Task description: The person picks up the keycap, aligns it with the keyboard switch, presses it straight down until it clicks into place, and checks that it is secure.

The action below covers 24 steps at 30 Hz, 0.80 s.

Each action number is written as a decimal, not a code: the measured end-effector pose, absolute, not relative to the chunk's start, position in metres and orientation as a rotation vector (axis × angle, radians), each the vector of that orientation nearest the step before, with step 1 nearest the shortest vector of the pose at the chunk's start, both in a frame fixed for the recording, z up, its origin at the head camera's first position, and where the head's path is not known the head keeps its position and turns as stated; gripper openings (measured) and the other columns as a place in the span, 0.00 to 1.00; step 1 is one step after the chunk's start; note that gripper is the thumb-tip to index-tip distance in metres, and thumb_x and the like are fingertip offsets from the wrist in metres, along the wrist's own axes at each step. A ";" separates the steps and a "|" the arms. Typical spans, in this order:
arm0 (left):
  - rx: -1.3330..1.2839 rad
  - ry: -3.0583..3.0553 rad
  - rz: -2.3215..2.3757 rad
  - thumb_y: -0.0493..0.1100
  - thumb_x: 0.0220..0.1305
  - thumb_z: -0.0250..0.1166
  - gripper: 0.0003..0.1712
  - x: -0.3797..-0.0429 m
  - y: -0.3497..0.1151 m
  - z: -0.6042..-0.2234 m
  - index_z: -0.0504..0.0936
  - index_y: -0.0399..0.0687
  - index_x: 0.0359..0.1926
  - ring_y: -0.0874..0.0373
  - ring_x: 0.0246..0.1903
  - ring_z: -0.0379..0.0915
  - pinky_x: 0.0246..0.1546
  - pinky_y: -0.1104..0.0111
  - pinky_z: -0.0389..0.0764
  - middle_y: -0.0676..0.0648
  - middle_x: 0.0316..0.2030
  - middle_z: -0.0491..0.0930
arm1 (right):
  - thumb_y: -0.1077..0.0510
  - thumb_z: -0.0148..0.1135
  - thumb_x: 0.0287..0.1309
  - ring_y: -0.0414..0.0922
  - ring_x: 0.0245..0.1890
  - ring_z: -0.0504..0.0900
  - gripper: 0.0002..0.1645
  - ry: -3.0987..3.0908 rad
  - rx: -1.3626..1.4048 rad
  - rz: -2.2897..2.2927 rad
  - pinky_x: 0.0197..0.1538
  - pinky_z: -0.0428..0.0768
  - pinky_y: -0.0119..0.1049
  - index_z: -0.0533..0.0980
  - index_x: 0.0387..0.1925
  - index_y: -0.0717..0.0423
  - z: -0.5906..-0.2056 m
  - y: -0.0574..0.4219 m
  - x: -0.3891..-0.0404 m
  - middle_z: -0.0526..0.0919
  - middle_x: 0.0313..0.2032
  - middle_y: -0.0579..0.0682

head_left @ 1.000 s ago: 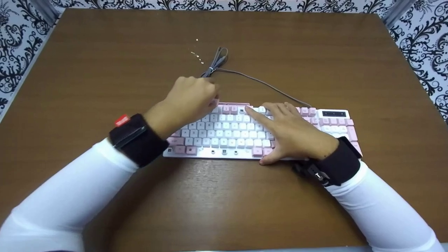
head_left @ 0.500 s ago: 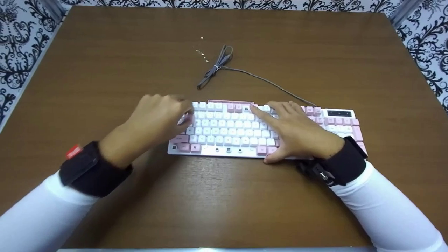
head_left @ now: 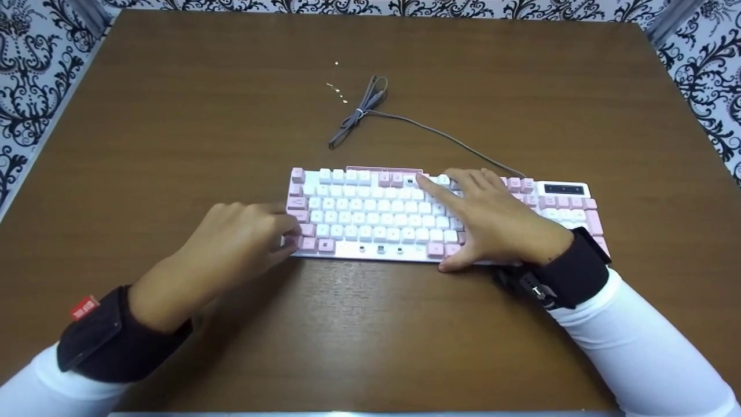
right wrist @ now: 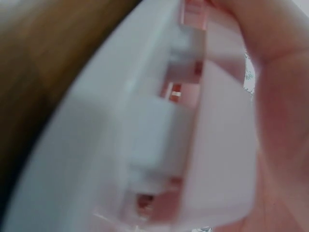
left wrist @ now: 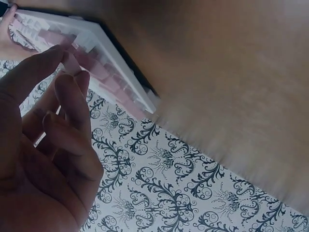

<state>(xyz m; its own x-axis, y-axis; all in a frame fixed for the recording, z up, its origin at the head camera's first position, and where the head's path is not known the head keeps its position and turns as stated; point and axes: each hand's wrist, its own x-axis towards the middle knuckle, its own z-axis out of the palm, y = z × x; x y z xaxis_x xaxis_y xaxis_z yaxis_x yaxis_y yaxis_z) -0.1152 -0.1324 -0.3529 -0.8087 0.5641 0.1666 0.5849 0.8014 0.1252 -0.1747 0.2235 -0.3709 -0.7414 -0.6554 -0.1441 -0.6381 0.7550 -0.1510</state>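
Note:
A white and pink keyboard [head_left: 370,220] lies on the brown table. My left hand [head_left: 240,240] is at its lower left corner in the head view. In the left wrist view, thumb and index finger pinch a small pink keycap [left wrist: 71,63] just off the keyboard's edge, the other fingers curled behind. My right hand [head_left: 492,223] rests spread across the keyboard's right-middle part, its thumb at the front edge. Bare switch spots [head_left: 380,249] show in the bottom row where no long key sits. The right wrist view is a close-up of keycaps [right wrist: 222,145] beside the palm.
A grey cable [head_left: 440,133] runs from the keyboard's back edge to a tied bundle [head_left: 360,111]. A few tiny pale specks [head_left: 337,92] lie beside the bundle. The table [head_left: 359,347] meets patterned wallpaper or cloth [head_left: 40,87] at the sides and back.
My left hand has moved from above the keyboard's top row, left and toward me, down to its lower left corner. The right hand stays in place on the keyboard.

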 end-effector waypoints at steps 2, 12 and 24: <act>-0.924 -2.859 -0.272 0.40 0.54 0.75 0.07 -0.114 -0.133 -0.355 0.83 0.52 0.27 0.58 0.19 0.73 0.15 0.61 0.70 0.53 0.26 0.83 | 0.23 0.75 0.31 0.58 0.72 0.56 0.80 2.760 -1.018 -0.136 0.74 0.50 0.59 0.41 0.80 0.38 -0.371 0.224 -0.174 0.58 0.71 0.61; -0.884 -2.859 -0.258 0.41 0.56 0.74 0.06 -0.110 -0.135 -0.355 0.84 0.53 0.26 0.58 0.16 0.71 0.14 0.61 0.69 0.54 0.23 0.82 | 0.24 0.75 0.32 0.58 0.72 0.56 0.79 2.759 -1.052 -0.138 0.74 0.51 0.60 0.42 0.80 0.39 -0.373 0.224 -0.174 0.59 0.71 0.62; -0.860 -2.932 -0.314 0.41 0.57 0.74 0.09 -0.112 -0.135 -0.352 0.84 0.54 0.22 0.59 0.17 0.70 0.16 0.60 0.70 0.55 0.22 0.81 | 0.24 0.75 0.31 0.58 0.71 0.57 0.79 2.764 -1.071 -0.143 0.73 0.52 0.58 0.42 0.80 0.39 -0.370 0.224 -0.175 0.59 0.70 0.62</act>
